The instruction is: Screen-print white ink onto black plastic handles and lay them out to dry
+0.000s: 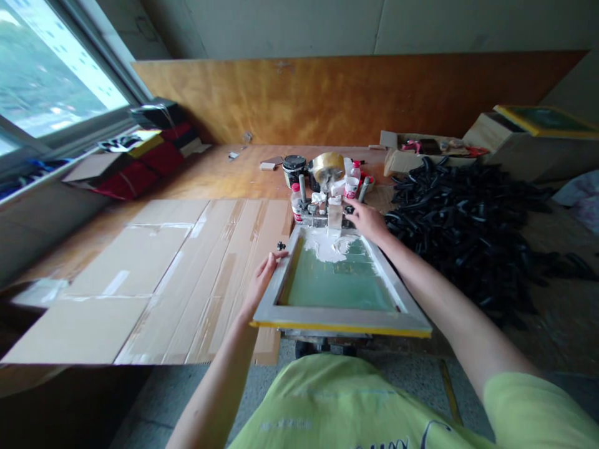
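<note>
A framed green mesh screen point(341, 284) lies in front of me, with white paste point(327, 246) spread over its far end. A pale squeegee block point(335, 218) stands in the paste, near the metal clamp point(314, 218) at the far edge of the frame. My left hand point(267, 269) rests against the left side of the frame, its fingers partly hidden, beside a small black knob point(281, 246). My right hand point(365, 218) reaches to the clamp just right of the squeegee, index finger extended; what its fingertips touch is too small to tell.
Flattened cardboard point(187, 274) covers the table on the left. A heap of black parts point(458, 231) lies on the right. Behind the clamp are a black jar point(294, 171), a tape roll point(328, 167), red-capped bottles point(296, 201) and a cup point(350, 187).
</note>
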`<act>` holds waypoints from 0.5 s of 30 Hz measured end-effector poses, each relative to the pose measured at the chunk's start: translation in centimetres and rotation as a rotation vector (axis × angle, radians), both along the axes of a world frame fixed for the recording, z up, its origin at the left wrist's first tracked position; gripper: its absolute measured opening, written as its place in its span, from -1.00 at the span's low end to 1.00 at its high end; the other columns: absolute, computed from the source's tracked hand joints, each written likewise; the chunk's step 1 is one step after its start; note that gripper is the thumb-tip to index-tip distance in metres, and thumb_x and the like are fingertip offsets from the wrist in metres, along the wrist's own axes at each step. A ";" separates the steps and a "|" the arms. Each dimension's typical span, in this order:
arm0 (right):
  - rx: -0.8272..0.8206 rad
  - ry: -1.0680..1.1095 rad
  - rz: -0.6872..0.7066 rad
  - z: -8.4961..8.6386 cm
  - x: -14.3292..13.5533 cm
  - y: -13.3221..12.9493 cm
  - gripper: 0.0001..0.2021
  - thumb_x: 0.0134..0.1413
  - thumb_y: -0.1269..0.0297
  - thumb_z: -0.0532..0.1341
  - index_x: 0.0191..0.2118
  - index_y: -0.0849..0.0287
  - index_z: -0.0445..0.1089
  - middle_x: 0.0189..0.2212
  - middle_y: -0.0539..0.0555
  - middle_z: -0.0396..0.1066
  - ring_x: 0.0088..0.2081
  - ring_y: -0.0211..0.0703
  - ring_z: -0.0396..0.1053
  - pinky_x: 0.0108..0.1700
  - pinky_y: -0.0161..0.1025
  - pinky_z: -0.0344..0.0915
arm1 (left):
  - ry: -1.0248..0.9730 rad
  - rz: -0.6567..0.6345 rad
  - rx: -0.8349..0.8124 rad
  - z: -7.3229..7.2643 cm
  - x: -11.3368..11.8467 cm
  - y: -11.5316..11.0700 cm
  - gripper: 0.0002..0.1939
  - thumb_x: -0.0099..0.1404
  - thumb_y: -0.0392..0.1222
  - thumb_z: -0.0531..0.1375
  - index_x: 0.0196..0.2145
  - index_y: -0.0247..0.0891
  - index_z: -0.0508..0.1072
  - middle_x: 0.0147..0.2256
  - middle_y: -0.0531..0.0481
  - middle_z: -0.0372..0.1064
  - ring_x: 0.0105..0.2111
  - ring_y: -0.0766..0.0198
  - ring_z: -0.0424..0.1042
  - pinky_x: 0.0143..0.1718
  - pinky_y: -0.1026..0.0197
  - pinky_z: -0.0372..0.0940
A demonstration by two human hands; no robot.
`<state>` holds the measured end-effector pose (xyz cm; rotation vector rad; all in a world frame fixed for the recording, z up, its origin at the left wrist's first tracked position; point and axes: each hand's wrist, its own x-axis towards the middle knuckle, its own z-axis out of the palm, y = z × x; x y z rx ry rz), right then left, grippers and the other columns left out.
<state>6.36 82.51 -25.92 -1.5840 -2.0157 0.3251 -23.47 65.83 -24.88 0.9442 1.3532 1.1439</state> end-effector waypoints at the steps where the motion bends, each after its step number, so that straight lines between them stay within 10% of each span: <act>1: -0.008 0.024 -0.094 -0.4 1.5 -0.3 -0.63 0.21 0.28 0.17 0.13 0.12 0.35 -0.20 0.10 0.53 -0.23 -0.10 0.44 -0.14 -0.25 0.28 | -0.029 0.026 0.088 1.0 0.3 0.9 -0.38 0.17 0.32 0.16 -0.05 -0.24 0.48 -0.20 -0.05 0.47 -0.34 0.30 0.43 -0.39 0.32 0.31; 4: -0.129 0.040 -0.226 -3.4 4.4 -2.6 -0.76 0.24 0.35 0.10 -0.08 0.29 0.45 -0.26 0.18 0.52 -0.25 -0.13 0.43 -0.16 -0.26 0.27 | -0.103 0.072 0.253 3.5 1.7 3.8 -0.43 0.13 0.27 0.22 -0.12 -0.27 0.46 -0.10 -0.11 0.44 -0.18 0.20 0.44 -0.24 0.24 0.38; 7: -0.216 0.015 0.015 -7.2 3.5 -5.8 -0.77 0.11 0.36 0.25 -0.09 0.25 0.45 -0.23 0.14 0.51 -0.20 -0.14 0.42 -0.10 -0.26 0.27 | -0.159 0.131 0.197 4.1 3.3 5.4 -0.43 0.19 0.31 0.13 -0.16 -0.28 0.41 -0.26 -0.11 0.45 -0.31 0.24 0.45 -0.34 0.22 0.39; 10: -0.139 -0.058 0.263 -9.2 0.3 -8.7 -0.66 0.00 0.36 0.35 -0.05 0.12 0.44 -0.12 0.09 0.46 -0.06 -0.09 0.36 0.01 -0.16 0.26 | -0.181 0.209 0.106 1.7 5.5 4.0 -0.40 0.21 0.34 0.10 -0.08 -0.24 0.35 -0.30 -0.06 0.44 -0.40 0.31 0.43 -0.40 0.27 0.36; 15: 0.042 0.001 0.271 -8.2 -4.6 -14.0 -0.90 0.16 0.35 0.25 -0.19 0.12 0.47 -0.25 0.11 0.42 -0.11 -0.07 0.32 -0.03 -0.14 0.27 | -0.151 -0.113 -0.384 -5.0 8.9 -1.7 -0.29 0.15 0.43 0.09 -0.05 -0.26 0.35 -0.23 -0.19 0.50 -0.34 0.17 0.51 -0.45 0.21 0.36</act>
